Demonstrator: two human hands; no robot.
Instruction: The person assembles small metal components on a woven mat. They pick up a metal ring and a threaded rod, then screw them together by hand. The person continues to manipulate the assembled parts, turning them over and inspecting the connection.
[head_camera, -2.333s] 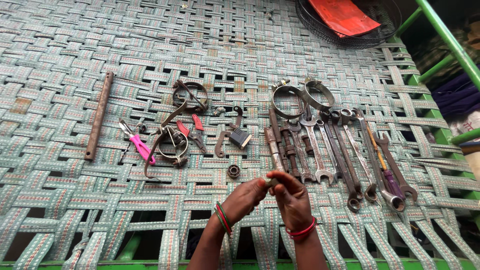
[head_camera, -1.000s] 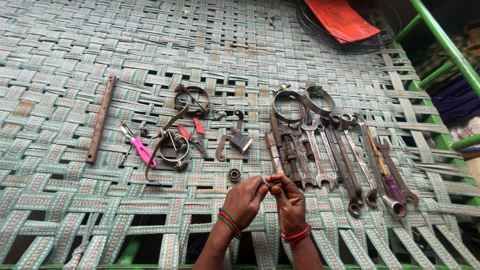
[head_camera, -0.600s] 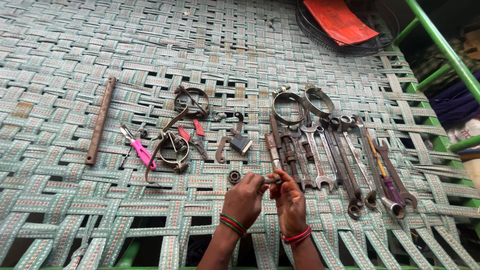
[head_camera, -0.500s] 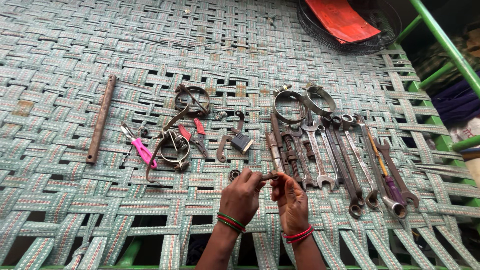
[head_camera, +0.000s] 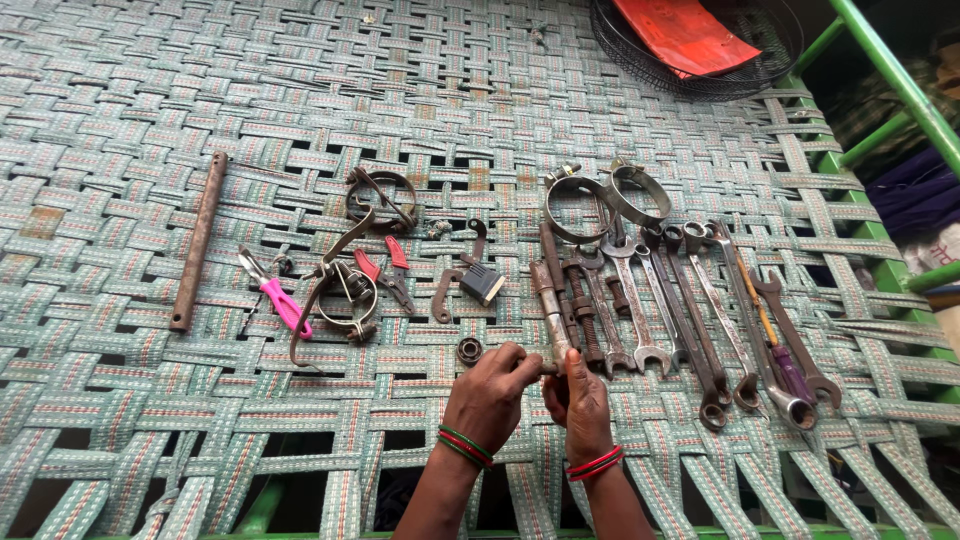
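1. My left hand (head_camera: 490, 388) and right hand (head_camera: 578, 398) are pinched together around a small metal piece (head_camera: 548, 368), fingertips closed on it from both sides. It sits between my thumbs, just above the woven cot (head_camera: 150, 120). I cannot tell for sure what the piece is; my fingers cover most of it.

2. The likeliest trouble is dropping it. The straps under my hands have open gaps, and a part this small could slip straight through one if my grip loosens or I twist too hard.

3. Just above my left hand lies a small round bearing (head_camera: 469, 351). A careless nudge of my knuckles could roll it into a gap too.

4. Right above my right hand a steel bar (head_camera: 552, 310) and rusty bolts (head_camera: 585, 315) point toward my fingers. If my hands jerk forward, I could knock them out of line or scrape a knuckle on the threads.

5. Further to the right of my right hand the row of spanners (head_camera: 690, 320) and the purple-handled screwdriver (head_camera: 790, 368) lie close together; one bump would shift several at once.

6. To the left of my left hand the pink-handled pliers (head_camera: 280, 300) and wire clamps (head_camera: 345, 290) are well apart from me, so I judge little risk there.

7. The long rusty rod (head_camera: 198, 242) far left is out of reach.
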